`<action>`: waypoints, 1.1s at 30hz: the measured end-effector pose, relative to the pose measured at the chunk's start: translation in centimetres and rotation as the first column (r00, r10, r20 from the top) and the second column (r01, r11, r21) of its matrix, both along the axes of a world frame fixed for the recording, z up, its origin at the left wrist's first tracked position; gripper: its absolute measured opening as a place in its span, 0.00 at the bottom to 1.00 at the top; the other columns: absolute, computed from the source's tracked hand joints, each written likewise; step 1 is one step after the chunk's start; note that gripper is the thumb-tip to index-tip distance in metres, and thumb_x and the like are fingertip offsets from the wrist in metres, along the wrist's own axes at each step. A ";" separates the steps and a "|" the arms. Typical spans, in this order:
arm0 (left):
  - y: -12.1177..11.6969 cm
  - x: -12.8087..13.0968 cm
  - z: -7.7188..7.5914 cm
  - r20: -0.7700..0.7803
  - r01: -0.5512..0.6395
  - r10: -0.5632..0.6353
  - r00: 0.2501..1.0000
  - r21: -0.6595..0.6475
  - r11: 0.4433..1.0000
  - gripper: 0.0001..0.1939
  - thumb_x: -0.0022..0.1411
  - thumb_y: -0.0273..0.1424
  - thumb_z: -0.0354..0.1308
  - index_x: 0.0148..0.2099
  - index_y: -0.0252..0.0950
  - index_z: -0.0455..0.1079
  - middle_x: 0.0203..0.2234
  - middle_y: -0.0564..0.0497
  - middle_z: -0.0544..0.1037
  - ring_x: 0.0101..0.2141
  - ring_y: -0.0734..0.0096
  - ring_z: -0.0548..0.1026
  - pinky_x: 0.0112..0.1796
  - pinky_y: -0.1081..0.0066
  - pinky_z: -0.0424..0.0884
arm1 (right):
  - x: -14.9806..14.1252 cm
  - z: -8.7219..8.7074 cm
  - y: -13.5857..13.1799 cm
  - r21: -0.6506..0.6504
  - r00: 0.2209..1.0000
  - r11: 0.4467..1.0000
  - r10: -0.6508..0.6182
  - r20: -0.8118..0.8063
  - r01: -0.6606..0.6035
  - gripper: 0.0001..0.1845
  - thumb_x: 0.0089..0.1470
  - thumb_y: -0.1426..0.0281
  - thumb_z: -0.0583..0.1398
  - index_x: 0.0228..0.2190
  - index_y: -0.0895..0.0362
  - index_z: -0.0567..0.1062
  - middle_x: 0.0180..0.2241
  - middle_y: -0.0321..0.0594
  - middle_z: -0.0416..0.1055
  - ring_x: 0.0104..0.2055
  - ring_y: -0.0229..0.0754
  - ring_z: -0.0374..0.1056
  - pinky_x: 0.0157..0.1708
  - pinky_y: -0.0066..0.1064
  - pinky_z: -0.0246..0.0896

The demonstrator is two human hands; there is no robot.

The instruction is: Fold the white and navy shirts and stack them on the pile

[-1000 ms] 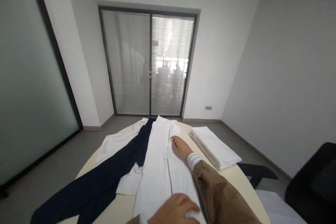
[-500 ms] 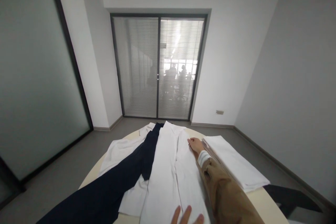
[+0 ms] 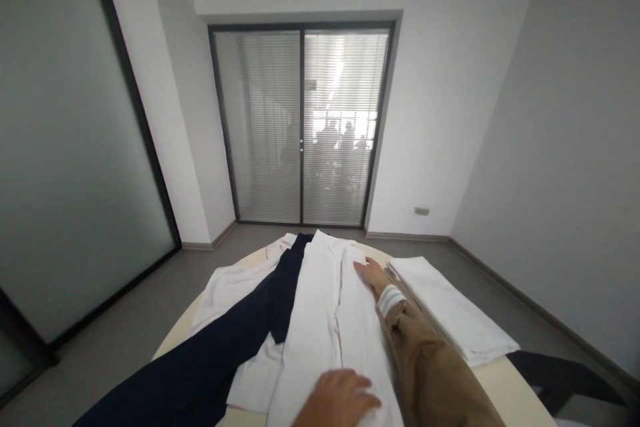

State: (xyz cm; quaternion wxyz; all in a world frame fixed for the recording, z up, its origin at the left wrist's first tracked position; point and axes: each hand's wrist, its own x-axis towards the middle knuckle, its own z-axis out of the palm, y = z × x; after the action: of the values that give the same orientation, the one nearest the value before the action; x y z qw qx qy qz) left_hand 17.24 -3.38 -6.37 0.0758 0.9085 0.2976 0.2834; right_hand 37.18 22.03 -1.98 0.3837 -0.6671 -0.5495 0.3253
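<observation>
Across the cream, round-edged counter point(image 3: 507, 387), a long white cloth garment point(image 3: 313, 320) is laid lengthwise, marked by a crease down its right half. Compared with half a second ago, more of the left hand point(image 3: 343, 400) is brought into view above the near end; its fingers are loosely bent and released, though whether cloth is touched cannot be told. At the far right edge, the right hand point(image 3: 371, 275) is kept nearly in place; whether fabric is pinched cannot be told. Both parts are thus, it is judged, attended together. Leftward, a navy cloth garment point(image 3: 215, 340) is laid over a crumpled white cloth garment point(image 3: 230, 290); rightward, a folded white cloth bundle point(image 3: 450, 307) is set.
</observation>
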 end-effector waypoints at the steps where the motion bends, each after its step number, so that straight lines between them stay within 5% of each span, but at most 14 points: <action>1: 1.1 -1.2 2.2 0.086 -0.083 0.089 0.992 -0.073 0.994 0.17 0.61 0.36 0.63 0.53 0.46 0.72 0.51 0.48 0.77 0.50 0.57 0.75 0.51 0.58 0.72 | 0.0 0.2 -0.4 -0.002 0.999 0.999 0.033 -0.032 -0.033 0.26 0.52 0.62 0.60 0.50 0.63 0.72 0.49 0.56 0.75 0.46 0.51 0.74 0.43 0.36 0.69; 4: 6.0 -4.7 7.8 0.281 -0.296 0.375 0.883 -0.288 0.911 0.15 0.65 0.32 0.56 0.52 0.41 0.74 0.61 0.43 0.67 0.61 0.55 0.64 0.61 0.53 0.58 | -0.2 1.0 -1.5 -0.002 0.982 0.992 0.124 -0.145 -0.126 0.22 0.52 0.64 0.59 0.47 0.62 0.74 0.46 0.53 0.77 0.44 0.50 0.76 0.40 0.36 0.71; 6: 10.0 -6.6 9.8 0.369 -0.319 0.510 0.777 -0.468 0.824 0.15 0.62 0.29 0.58 0.51 0.36 0.75 0.61 0.41 0.67 0.62 0.54 0.62 0.63 0.56 0.54 | -0.4 1.6 -2.2 0.005 0.961 0.985 0.171 -0.218 -0.174 0.23 0.53 0.64 0.58 0.48 0.64 0.73 0.46 0.53 0.77 0.44 0.49 0.76 0.40 0.36 0.72; 8: 13.5 -7.8 10.5 0.435 -0.225 0.623 0.650 -0.672 0.705 0.15 0.60 0.27 0.61 0.50 0.32 0.75 0.53 0.40 0.74 0.59 0.54 0.66 0.60 0.60 0.59 | -0.7 2.1 -2.7 0.021 0.938 0.977 0.212 -0.275 -0.214 0.24 0.53 0.64 0.58 0.49 0.64 0.72 0.46 0.53 0.77 0.44 0.49 0.76 0.41 0.35 0.72; 13: 17.5 -8.6 10.0 0.457 -0.117 0.652 0.605 -0.759 0.640 0.21 0.64 0.30 0.59 0.58 0.28 0.69 0.41 0.41 0.80 0.41 0.63 0.77 0.43 0.68 0.71 | -1.0 3.5 -4.1 0.102 0.889 0.953 0.301 -0.345 -0.284 0.27 0.52 0.60 0.60 0.50 0.62 0.72 0.48 0.50 0.77 0.46 0.48 0.75 0.45 0.37 0.71; 20: 17.5 -7.7 11.3 0.483 -0.015 0.643 0.594 -0.793 0.609 0.35 0.57 0.25 0.65 0.65 0.28 0.59 0.42 0.43 0.79 0.33 0.72 0.75 0.35 0.74 0.69 | 0.0 6.3 -6.6 0.262 0.844 0.903 0.417 -0.339 -0.341 0.27 0.43 0.63 0.68 0.46 0.59 0.77 0.47 0.44 0.77 0.52 0.52 0.72 0.55 0.44 0.64; 23: 16.3 -7.6 12.9 0.480 0.016 0.611 0.630 -0.794 0.607 0.29 0.54 0.22 0.63 0.59 0.30 0.66 0.32 0.50 0.78 0.26 0.76 0.71 0.26 0.78 0.62 | 0.8 8.1 -8.0 0.282 0.847 0.888 0.440 -0.299 -0.362 0.28 0.42 0.63 0.68 0.47 0.58 0.78 0.48 0.44 0.77 0.53 0.52 0.71 0.57 0.45 0.61; 28: 12.8 -7.8 15.6 0.473 0.072 0.546 0.692 -0.797 0.600 0.17 0.52 0.26 0.60 0.46 0.32 0.71 0.17 0.62 0.61 0.16 0.84 0.55 0.18 0.81 0.45 | 2.0 11.2 -11.5 0.296 0.884 0.879 0.434 -0.172 -0.374 0.25 0.43 0.60 0.68 0.43 0.60 0.80 0.45 0.46 0.78 0.49 0.52 0.72 0.54 0.44 0.62; 33: 8.5 -8.8 16.7 0.473 0.109 0.501 0.725 -0.797 0.595 0.12 0.51 0.32 0.61 0.39 0.32 0.69 0.22 0.58 0.66 0.20 0.81 0.64 0.17 0.81 0.52 | 2.7 14.1 -16.8 0.304 0.860 0.830 0.507 -0.059 -0.468 0.20 0.44 0.61 0.67 0.38 0.60 0.79 0.39 0.42 0.78 0.41 0.47 0.71 0.45 0.36 0.64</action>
State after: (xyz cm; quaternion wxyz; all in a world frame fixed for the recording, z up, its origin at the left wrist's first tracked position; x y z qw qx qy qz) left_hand 8.46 5.15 10.32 0.5273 0.5779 0.4492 0.4316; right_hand 39.92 5.25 12.07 0.4148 -0.4194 -0.7142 0.3768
